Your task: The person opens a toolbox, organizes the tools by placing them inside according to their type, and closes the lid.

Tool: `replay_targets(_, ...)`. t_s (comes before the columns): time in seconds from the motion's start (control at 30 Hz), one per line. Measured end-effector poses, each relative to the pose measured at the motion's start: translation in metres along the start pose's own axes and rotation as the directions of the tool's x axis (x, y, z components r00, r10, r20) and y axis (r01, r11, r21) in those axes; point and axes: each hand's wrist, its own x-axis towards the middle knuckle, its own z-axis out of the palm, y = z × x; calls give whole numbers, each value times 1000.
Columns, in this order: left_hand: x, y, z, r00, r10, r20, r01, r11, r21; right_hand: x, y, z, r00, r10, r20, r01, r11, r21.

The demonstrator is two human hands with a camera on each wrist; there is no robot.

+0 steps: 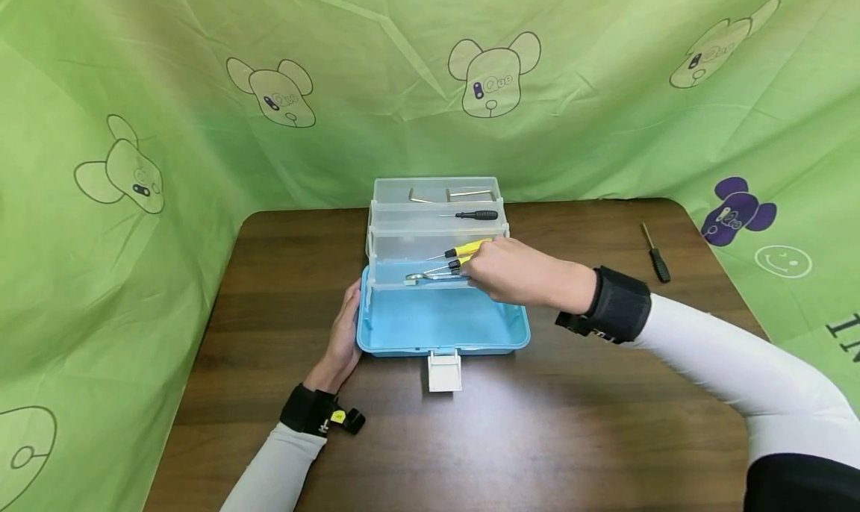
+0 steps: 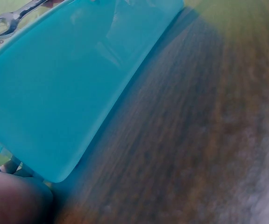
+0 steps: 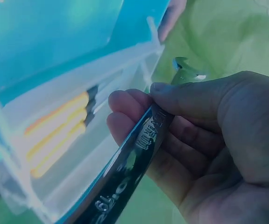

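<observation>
My right hand point(image 1: 513, 273) pinches a shiny metal wrench point(image 3: 139, 144) between thumb and fingers, above the lowest clear tray of a blue toolbox point(image 1: 437, 322). The wrench's jaw end points left in the head view, and its open end also shows in the left wrist view. Yellow-handled screwdrivers point(image 3: 60, 126) with black collars lie side by side in a tray beside that hand; the hand partly covers them in the head view. My left hand point(image 1: 344, 336) rests against the toolbox's left side with its fingers along the wall.
Stepped clear trays point(image 1: 437, 245) rise at the toolbox's back. The upper ones hold a black screwdriver point(image 1: 477, 215) and L-shaped hex keys point(image 1: 470, 193). A white latch point(image 1: 445, 372) hangs at the front. Another black-handled screwdriver point(image 1: 658, 264) lies at the wooden table's point(image 1: 571, 422) right.
</observation>
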Motion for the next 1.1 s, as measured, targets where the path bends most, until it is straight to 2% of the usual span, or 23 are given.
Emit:
replay_targets(0.43, 0, -1, 1, 1000, -9, -15, 9, 1000, -3, 39, -21, 25, 996, -83, 41, 82, 996, 41)
replay_targets(0.6, -1, -1, 2, 1000, -14, -22, 14, 1000, -13, 45, -23, 37, 992, -113, 54, 112, 993, 24)
replay_targets(0.83, -1, 1, 0, 1000, -5, -12, 5, 1000, -3, 51, -26, 48, 985, -95, 144, 91, 995, 33)
replay_targets(1.1, 0, 1, 0, 1000, -9, -13, 8, 1000, -7, 59, -26, 56, 970, -116, 214, 129, 990, -49)
